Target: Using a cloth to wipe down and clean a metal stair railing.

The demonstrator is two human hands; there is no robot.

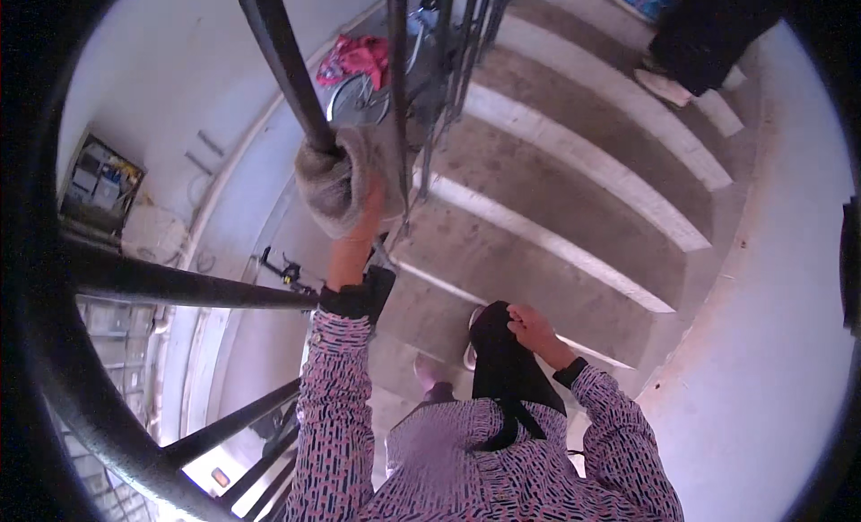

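My left hand [369,185] is wrapped round a grey-brown cloth [321,185], which is bunched about a dark metal baluster [289,58] of the stair railing. Most of its fingers are hidden by the cloth. My right hand [536,330] rests near my raised knee in black trousers [504,347]; its fingers look curled, and nothing is seen in them. Concrete steps [545,219] with pale edges lie in front of me.
Another person's shoe [662,87] and dark trouser leg are on the steps at upper right. A bicycle wheel [360,98] and pink cloth [356,58] show beyond the railing. A dark handrail [107,414] curves at left; a pale wall [780,307] bounds the right.
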